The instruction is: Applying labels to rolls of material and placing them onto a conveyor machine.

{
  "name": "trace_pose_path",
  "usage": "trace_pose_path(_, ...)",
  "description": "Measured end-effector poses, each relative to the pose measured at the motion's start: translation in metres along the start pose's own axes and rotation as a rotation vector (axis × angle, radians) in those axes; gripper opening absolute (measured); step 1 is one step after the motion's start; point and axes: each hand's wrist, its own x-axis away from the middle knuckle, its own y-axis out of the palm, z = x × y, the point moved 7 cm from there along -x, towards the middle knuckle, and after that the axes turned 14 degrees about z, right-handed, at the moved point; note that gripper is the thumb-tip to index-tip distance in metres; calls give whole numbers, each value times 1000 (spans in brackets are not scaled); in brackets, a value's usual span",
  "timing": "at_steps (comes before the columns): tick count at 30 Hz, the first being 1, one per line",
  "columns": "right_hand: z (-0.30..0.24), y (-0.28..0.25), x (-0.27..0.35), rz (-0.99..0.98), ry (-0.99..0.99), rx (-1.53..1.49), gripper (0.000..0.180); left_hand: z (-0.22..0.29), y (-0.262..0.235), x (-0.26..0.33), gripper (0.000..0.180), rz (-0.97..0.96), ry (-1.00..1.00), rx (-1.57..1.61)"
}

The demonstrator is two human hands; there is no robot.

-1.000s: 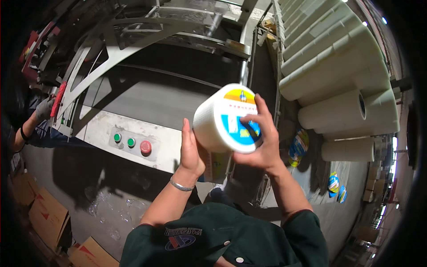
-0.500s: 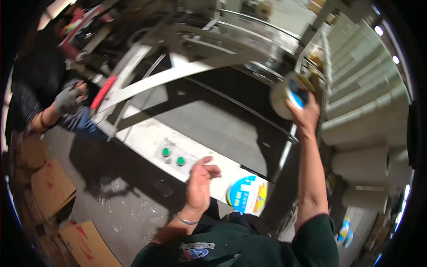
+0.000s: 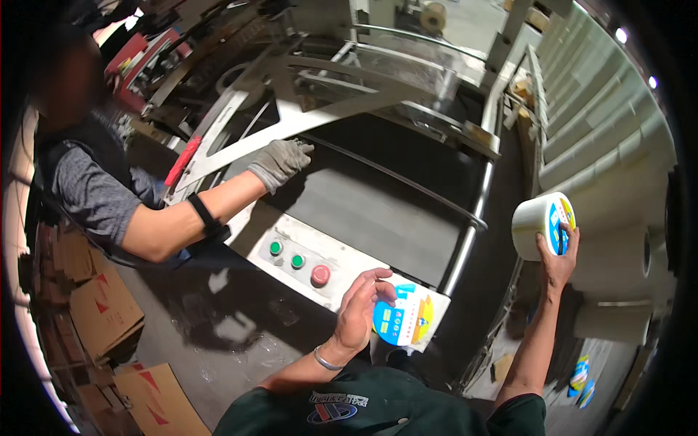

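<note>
My right hand (image 3: 561,256) grips a thick white roll (image 3: 529,227) by its labelled end, its fingers over the blue and yellow round label. The roll is held out to the right, beside the large pale rolls. My left hand (image 3: 358,309), half curled with its fingers apart and nothing in it, hovers at the corner of the white control panel (image 3: 345,254). Just right of its fingertips lies a round blue, white and yellow label (image 3: 408,317) on that panel corner; whether they touch it I cannot tell.
On the left a co-worker's gloved hand (image 3: 280,163) reaches over the machine frame (image 3: 320,116). Green buttons (image 3: 297,261) and a red knob (image 3: 320,275) sit on the panel. Large pale rolls (image 3: 609,261) are stacked at right; flattened cardboard (image 3: 105,312) lies at lower left.
My right hand has carried the white roll right and toward me, away from the machine frame. My left hand has moved right, to the label. The co-worker's gloved hand has reached in over the frame.
</note>
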Motion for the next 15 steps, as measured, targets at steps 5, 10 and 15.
trace_pose_path(5, 92, -135, -4, 108, 27, 171, 62, -71, 56, 30, 46, -108, -71, -46)
trace_pose_path(10, 186, -257, -1, 252, 68, 393, 64, -144, 109, 82, 49, -133, -138, -43)
trace_pose_path(15, 272, -375, 56, 270, 218, 573, 67, -194, 168, 142, 49, -209, -162, -164)
